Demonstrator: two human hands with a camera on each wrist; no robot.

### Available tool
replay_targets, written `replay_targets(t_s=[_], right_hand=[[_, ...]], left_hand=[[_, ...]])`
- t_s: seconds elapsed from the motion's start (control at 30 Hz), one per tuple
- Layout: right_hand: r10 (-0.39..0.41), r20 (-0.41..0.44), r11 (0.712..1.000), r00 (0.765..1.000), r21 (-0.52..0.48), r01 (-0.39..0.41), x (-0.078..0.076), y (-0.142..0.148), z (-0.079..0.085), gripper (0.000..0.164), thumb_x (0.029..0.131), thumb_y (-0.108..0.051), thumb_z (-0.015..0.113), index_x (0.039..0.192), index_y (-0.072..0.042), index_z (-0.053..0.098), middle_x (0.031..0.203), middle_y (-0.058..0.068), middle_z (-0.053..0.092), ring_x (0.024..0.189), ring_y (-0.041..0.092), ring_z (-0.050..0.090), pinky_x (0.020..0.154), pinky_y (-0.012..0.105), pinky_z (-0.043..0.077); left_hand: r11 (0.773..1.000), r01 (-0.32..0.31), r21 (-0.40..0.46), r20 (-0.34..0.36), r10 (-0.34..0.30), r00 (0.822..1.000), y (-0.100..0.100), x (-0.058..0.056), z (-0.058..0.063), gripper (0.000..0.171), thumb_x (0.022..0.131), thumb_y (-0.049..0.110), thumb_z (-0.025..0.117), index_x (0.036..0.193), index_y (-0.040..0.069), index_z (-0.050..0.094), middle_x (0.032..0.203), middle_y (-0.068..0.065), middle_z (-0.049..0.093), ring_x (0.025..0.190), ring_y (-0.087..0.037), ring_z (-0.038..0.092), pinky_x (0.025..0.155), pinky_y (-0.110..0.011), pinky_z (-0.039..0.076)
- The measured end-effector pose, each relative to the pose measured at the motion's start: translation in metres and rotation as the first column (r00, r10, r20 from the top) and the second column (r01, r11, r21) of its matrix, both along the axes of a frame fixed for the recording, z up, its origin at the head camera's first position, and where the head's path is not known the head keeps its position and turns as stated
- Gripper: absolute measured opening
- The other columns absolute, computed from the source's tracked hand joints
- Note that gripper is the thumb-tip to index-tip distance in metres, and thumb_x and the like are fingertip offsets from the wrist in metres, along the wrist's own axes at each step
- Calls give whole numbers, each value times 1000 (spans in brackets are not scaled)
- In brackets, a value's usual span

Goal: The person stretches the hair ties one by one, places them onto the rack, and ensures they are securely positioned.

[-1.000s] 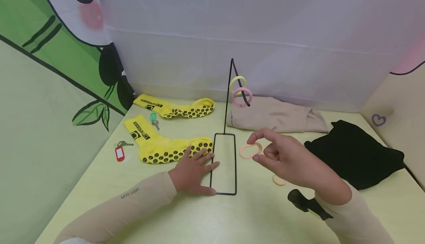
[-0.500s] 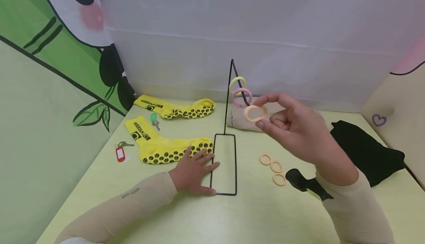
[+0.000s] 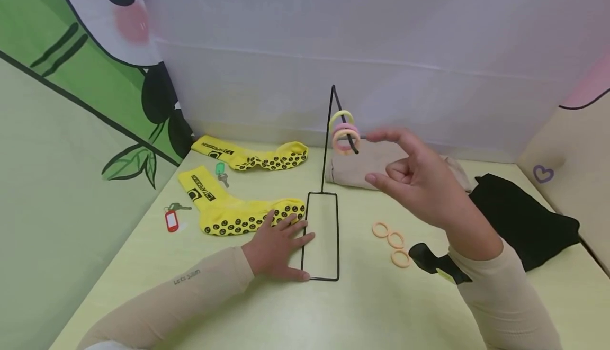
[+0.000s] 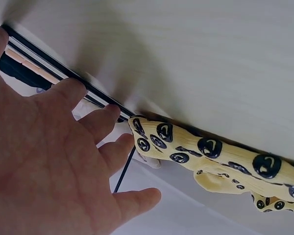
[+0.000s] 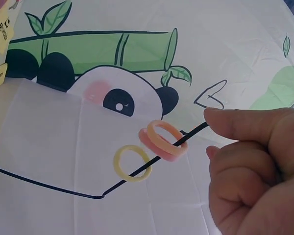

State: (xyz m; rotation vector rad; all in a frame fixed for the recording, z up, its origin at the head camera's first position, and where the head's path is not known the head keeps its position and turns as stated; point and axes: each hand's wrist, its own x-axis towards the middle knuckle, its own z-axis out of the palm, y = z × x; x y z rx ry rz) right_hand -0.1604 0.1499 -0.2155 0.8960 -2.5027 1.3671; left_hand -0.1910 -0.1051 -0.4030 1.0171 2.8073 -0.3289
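Observation:
A black wire stand (image 3: 338, 233) has a rectangular base and a raised arm. On the arm hang a yellow ring (image 3: 342, 113), a pink ring (image 3: 340, 126) and, nearest the tip, an orange ring (image 5: 153, 141). My right hand (image 3: 426, 186) is raised just right of the tip, holding nothing; thumb and index finger are apart, the other fingers curled. My left hand (image 3: 278, 247) lies with spread fingers across the base's left bar, its fingertips by the toe of a yellow sock (image 3: 248, 213). Three loose orange rings (image 3: 395, 233) lie right of the base.
Behind lies a second yellow sock (image 3: 274, 156). Keys with a green tag (image 3: 220, 168) and a red tag (image 3: 172, 221) lie at left. A folded beige cloth (image 3: 381, 164) is behind the stand, and a black cloth (image 3: 524, 223) at right. A printed curtain (image 3: 405, 37) closes the back.
My right hand lifted the orange ring from over the table up to the stand's arm and let go. The ring now hangs against the pink one. My left hand stayed put.

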Motion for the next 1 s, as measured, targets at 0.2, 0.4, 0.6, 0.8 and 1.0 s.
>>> replay_targets(t_s=[0.2,0.4,0.6,0.8,1.0], right_hand=[[-27,60,999,998,31,25,-5,6,-14,47,83,-2,65,125,-6,44,52,0,16,42,12,15,42,28,27],[-25,192,998,981,58,14,-16,14,-38,46,83,-3,65,124,-8,43,53,-4,16,45,8,17,45,26,28],[-37,315,994,948,108,2,-31,24,-72,47,83,-4,66,124,-9,42,53,-6,19,46,6,19,47,25,29],[-88,453,989,887,143,25,-40,36,-100,52,84,-8,66,129,-8,40,52,-5,21,44,7,19,42,23,23],[-152,497,978,855,200,58,-47,48,-126,52,83,-9,67,127,-7,41,52,-5,22,45,9,20,43,23,24]], left_hand=[[1000,-3,-4,8,4,1000,0,0,-1,88,72,85,32,145,35,28,153,1,25,142,-28,21,108,-63,14],[1000,-6,-2,11,6,1000,-1,0,-1,89,72,85,33,145,35,28,153,1,26,142,-28,21,107,-64,14],[1000,-6,-14,1,6,1000,0,0,0,88,72,85,31,145,36,27,153,2,25,142,-27,21,108,-63,14],[1000,2,-3,-1,-2,1000,-1,0,0,88,73,85,32,145,34,29,153,0,27,141,-28,22,107,-63,15],[1000,3,-9,0,-3,1000,0,0,1,87,73,84,32,145,35,28,153,1,26,141,-28,22,107,-63,15]])
